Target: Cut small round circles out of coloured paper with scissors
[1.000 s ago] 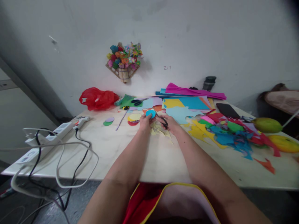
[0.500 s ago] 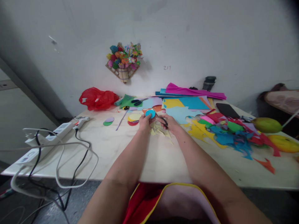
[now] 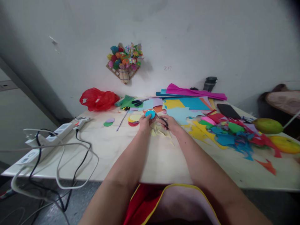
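Observation:
Between the thumb and fingers of my left hand [image 3: 144, 122] is a round blue paper disc [image 3: 150, 114]. My right hand [image 3: 170, 123] is closed around the dark handles of a pair of scissors [image 3: 165, 122], whose blades point up and left beside the disc's right edge. I cannot tell whether the blades touch the paper. Pale yellow paper scraps [image 3: 161, 130] lie on the table under and between my hands. Just left of my left hand sits a stack of cut circles [image 3: 134, 118] in pale yellow, yellow and red. Farther left lie a lilac and a green paper circle [image 3: 109, 122].
White power strips [image 3: 56, 134] with loose cables stand on the left. A red plastic bag [image 3: 98, 99] and second scissors [image 3: 138, 102] lie at the back. Coloured paper scraps [image 3: 236, 134], a phone [image 3: 227, 111] and mangoes [image 3: 268, 125] occupy the right side. Paper sheets [image 3: 197, 103] lie behind my hands.
The blue disc has shifted and tilted very slightly in my left hand. My hands are otherwise in nearly the same place, and everything else on the table looks unchanged.

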The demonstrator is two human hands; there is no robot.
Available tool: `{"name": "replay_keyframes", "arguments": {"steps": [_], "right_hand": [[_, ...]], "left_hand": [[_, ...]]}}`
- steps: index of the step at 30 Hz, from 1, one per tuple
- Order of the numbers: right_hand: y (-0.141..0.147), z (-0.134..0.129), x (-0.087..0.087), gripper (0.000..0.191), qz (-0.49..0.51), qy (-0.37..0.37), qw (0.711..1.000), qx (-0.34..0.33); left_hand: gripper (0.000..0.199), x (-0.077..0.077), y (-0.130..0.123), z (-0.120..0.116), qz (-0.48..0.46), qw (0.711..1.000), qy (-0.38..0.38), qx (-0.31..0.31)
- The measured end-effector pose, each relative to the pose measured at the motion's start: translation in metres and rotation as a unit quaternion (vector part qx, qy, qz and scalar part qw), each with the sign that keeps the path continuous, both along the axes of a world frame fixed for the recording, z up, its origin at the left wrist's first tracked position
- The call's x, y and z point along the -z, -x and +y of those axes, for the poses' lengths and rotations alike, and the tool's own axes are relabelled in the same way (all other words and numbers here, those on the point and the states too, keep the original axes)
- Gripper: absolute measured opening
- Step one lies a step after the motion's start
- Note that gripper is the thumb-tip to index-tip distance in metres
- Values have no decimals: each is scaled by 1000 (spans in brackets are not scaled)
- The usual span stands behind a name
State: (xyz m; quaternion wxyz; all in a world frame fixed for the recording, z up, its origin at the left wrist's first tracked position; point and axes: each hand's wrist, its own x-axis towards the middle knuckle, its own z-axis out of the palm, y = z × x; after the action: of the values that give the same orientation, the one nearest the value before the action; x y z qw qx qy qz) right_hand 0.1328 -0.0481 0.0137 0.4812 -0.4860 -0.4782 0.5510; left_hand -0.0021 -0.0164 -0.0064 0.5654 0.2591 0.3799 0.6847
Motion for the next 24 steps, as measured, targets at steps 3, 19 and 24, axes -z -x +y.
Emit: {"name": "replay_keyframes", "arguments": {"steps": [3, 19, 24], "right_hand": [[0, -1, 0, 26, 7, -1, 1000, -1], [-2, -3, -1, 25, 8, 24, 1000, -17], [-2, -4, -3, 25, 8, 23, 1000, -13]], "left_hand": [[17, 0, 1, 0, -3, 1000, -6, 0], [23, 2, 1, 1, 14, 1000, -2, 12], [17, 1, 0, -1, 14, 1000, -2, 13]]}}
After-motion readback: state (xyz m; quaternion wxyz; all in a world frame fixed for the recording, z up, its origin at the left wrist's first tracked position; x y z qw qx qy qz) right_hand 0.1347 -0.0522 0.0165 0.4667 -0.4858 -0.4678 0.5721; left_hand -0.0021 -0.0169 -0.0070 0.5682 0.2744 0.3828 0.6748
